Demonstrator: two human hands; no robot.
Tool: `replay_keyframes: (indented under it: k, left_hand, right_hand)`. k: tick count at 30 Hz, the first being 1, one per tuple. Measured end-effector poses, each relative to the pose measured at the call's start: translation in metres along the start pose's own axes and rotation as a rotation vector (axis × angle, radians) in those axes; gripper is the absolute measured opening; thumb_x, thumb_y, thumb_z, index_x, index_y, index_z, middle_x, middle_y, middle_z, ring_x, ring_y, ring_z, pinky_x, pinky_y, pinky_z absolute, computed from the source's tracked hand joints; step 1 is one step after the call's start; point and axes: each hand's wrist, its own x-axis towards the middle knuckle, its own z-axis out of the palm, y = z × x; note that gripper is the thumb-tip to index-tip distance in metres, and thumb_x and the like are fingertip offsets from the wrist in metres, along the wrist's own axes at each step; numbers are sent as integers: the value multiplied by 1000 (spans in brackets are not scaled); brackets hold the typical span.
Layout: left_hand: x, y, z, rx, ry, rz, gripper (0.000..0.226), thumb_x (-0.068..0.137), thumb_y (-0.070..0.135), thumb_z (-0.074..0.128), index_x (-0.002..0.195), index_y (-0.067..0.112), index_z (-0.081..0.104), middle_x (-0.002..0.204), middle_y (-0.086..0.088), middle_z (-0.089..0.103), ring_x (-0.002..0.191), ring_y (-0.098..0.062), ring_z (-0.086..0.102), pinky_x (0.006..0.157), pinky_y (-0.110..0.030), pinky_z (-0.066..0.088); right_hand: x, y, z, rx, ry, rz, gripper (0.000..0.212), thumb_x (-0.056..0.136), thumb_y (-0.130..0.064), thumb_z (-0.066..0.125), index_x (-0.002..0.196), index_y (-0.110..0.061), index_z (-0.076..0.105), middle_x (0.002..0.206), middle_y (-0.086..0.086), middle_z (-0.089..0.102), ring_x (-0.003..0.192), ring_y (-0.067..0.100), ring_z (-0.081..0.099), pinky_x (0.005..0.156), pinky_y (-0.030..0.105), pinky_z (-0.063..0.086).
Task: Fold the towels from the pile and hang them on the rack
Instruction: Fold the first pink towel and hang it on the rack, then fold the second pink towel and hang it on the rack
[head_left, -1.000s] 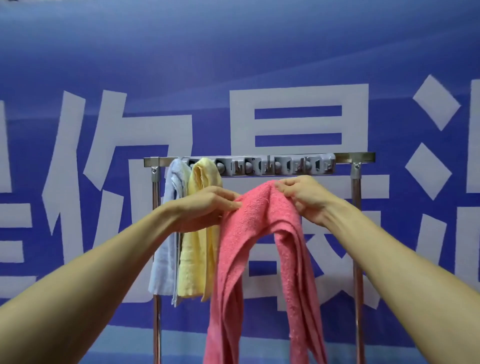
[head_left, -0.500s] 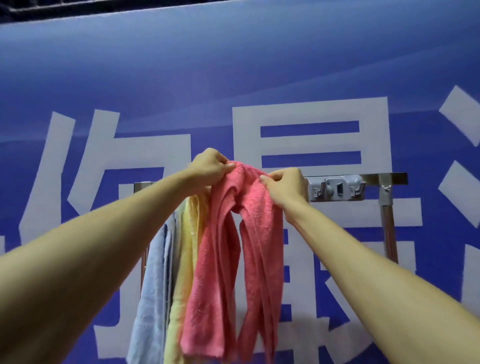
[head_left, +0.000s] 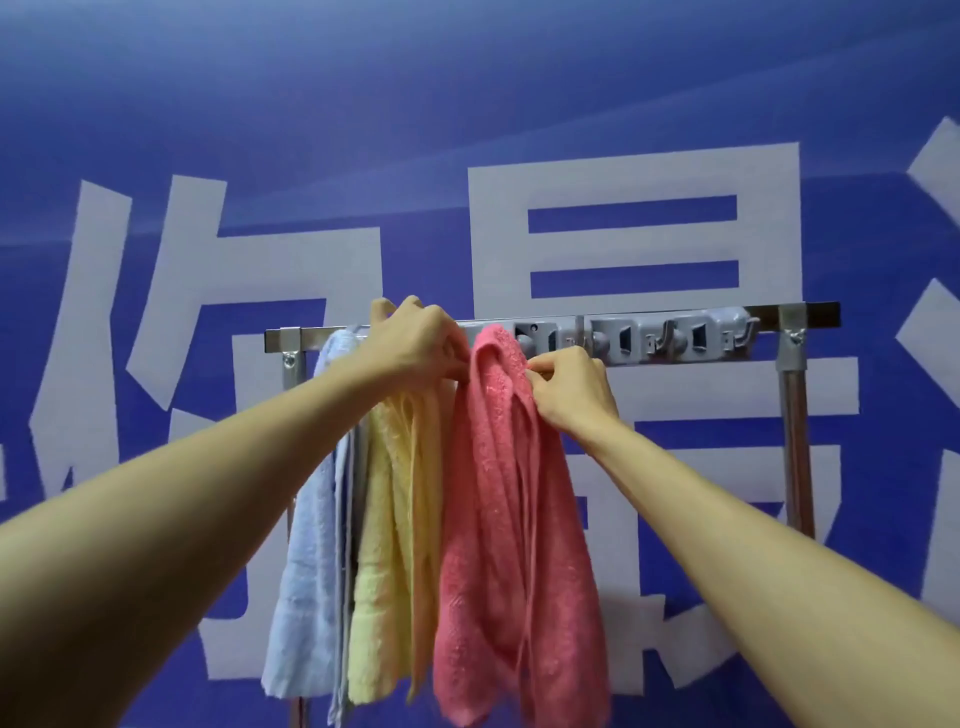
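Note:
A pink towel (head_left: 498, 519) hangs folded from the metal rack's top bar (head_left: 810, 318), third from the left. My left hand (head_left: 415, 345) pinches its upper left edge near the bar. My right hand (head_left: 571, 392) pinches its upper right edge just below the bar. A yellow towel (head_left: 392, 545) hangs to the left of the pink one, touching it. A light blue towel (head_left: 311, 561) hangs furthest left. My left forearm crosses in front of both.
A grey strip of hooks and clips (head_left: 670, 340) runs along the bar's right half. The rack's right post (head_left: 795, 431) stands upright at the right. A blue banner with large white characters (head_left: 623, 104) fills the background close behind the rack.
The pink towel has gone from being held up in front of the rack to hanging at the bar beside the yellow towel. Both hands moved up with it and still pinch its top.

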Motion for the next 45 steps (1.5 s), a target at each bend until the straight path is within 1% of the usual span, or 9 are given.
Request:
replay_keyframes:
  k: [5,9,13,25,30,33,37,41,45]
  left_hand:
    - [-17,3,-20,-97,46,-11,15,86,40,63,95,30,71,98,8,71,101,-16,59,101,-37,22]
    - [-48,16,-46,-319,156,-52,19,88,28,63,105,24,71,108,4,70,109,-17,59,103,-39,33]
    - [-100,48,-55,-619,195,-45,19,86,13,63,101,19,73,94,0,71,88,-14,63,80,-23,47]
    - [-284,130,50,-1066,-512,-304,18,89,13,62,101,24,69,90,9,71,87,-6,65,79,-20,50]
    - [-333,147,114,-1101,-784,-388,20,92,8,56,109,9,67,93,-3,68,84,-12,61,63,-3,42]
    - [-364,152,162,-1103,-939,-454,16,92,12,58,105,17,67,93,3,68,85,-8,61,75,-10,45]
    - [-413,152,228,-1048,-1093,-489,17,91,9,59,102,15,69,97,7,69,85,-2,61,80,-11,44]
    - [-466,147,290,-986,-1170,-628,15,91,5,55,98,10,68,88,0,65,82,-12,58,75,-16,46]
    - [-525,144,341,-890,-1222,-785,14,91,1,52,99,1,64,87,-6,60,75,-15,56,51,-6,42]
  right_hand:
    - [-10,-2,-16,21,-83,22,14,87,-32,64,86,-24,76,89,1,73,91,23,66,83,40,55]
    - [-31,-1,-42,9,-161,16,21,92,-12,54,104,-18,70,95,4,72,90,18,67,75,28,51]
    - [-63,4,-73,0,-245,39,23,92,-11,52,106,-18,69,99,5,70,89,19,67,73,29,56]
    - [-220,86,-95,-40,-723,196,22,97,-14,51,115,-10,63,102,6,69,88,18,64,80,36,56]
    - [-282,173,-56,-43,-804,390,21,95,-10,54,112,-4,63,101,12,69,85,19,63,76,36,52]
    - [-318,228,-27,-54,-847,525,20,91,-4,56,108,2,64,90,13,67,76,20,62,66,31,50]
    - [-367,290,8,-87,-903,663,15,87,-2,57,97,0,68,73,7,66,55,9,57,48,19,46]
    - [-424,341,47,-61,-951,813,13,87,-5,55,85,-8,67,66,-2,63,54,8,57,55,27,49]
    - [-485,373,86,-13,-1042,997,15,88,-2,51,83,-8,64,75,5,60,64,15,54,55,23,44]
